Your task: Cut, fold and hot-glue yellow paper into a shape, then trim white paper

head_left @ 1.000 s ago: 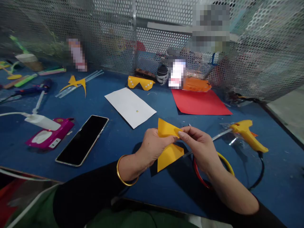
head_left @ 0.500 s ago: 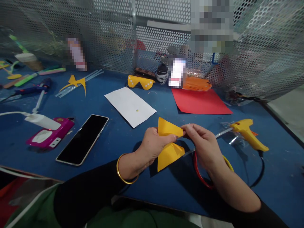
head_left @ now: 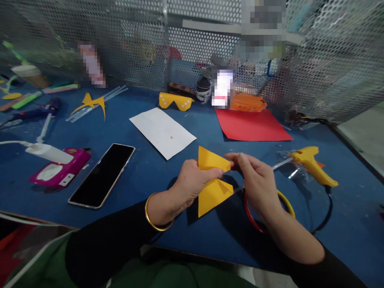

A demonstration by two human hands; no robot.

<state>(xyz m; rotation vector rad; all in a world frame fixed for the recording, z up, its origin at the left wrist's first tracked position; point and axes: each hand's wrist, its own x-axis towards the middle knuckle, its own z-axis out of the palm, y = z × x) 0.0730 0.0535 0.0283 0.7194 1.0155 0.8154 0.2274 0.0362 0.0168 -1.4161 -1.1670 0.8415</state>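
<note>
My left hand (head_left: 192, 182) pinches a folded yellow paper cutout (head_left: 214, 200), its thumb lying across the middle. The cutout flares into two wing-like parts, one above the thumb and one below. At the cutout's upper right corner are the fingertips of my right hand (head_left: 259, 176). Its fingers are drawn together, and whatever lies between them is hidden. Under that hand show a red and yellow loop (head_left: 289, 204), partly covered, and a clear stick that runs toward the yellow glue gun (head_left: 312, 164) on the right.
Left of my hands lie a phone (head_left: 103, 176) and a magenta device with a white plug (head_left: 60, 168). Farther back are white paper (head_left: 163, 132), yellow paper glasses (head_left: 176, 101), red paper (head_left: 252, 126) and a blue glue gun (head_left: 37, 112). A perforated metal screen (head_left: 126, 24) backs the table.
My right thumb has drawn back slightly from the cutout's corner, while my left hand keeps its hold. The whole view has shifted a little.
</note>
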